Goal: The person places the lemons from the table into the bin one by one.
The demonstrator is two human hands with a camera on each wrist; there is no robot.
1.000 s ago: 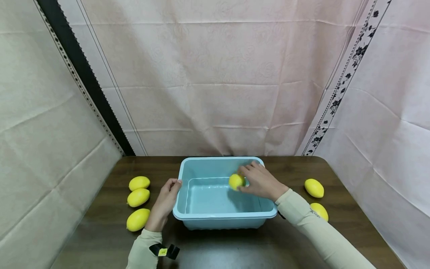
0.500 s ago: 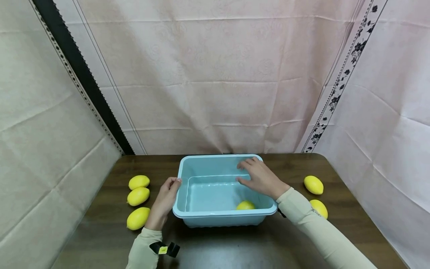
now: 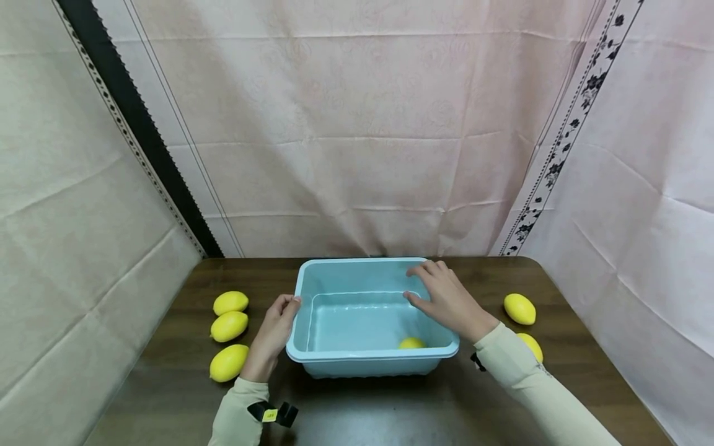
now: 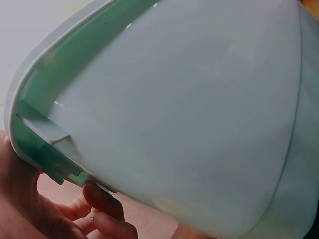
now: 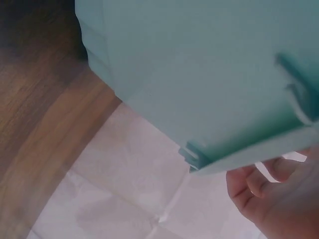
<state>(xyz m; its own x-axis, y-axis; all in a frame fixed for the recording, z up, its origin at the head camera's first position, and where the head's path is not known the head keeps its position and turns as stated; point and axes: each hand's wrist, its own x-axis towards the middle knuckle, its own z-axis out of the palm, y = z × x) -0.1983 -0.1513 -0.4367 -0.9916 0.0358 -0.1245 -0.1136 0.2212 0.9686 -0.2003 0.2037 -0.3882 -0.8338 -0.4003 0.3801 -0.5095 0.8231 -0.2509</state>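
A light blue plastic basin (image 3: 357,356) stands on the table, with one lemon (image 3: 412,343) lying inside near its front right; the front rim partly hides that fruit. My left hand (image 3: 274,331) pinches the basin's left rim, and the left wrist view shows the fingers (image 4: 102,199) curled at the rim's underside. Over the right side of the basin is my right hand (image 3: 452,303), thumb and fingers spread apart, holding nothing. In the right wrist view its fingers (image 5: 244,191) show beyond the rim, beside the basin's outer wall (image 5: 199,74).
Three lemons (image 3: 229,326) lie in a column on the dark wooden table (image 3: 357,415), left of the basin. To the right are two more lemons (image 3: 520,309), the nearer partly covered by the right sleeve (image 3: 524,365). Pale cloth (image 3: 357,124) hangs behind and at both sides.
My right hand let go of a lemon, which dropped into the basin and rolled to the front right. The hand then drew back rightward. My left hand stays at the rim.
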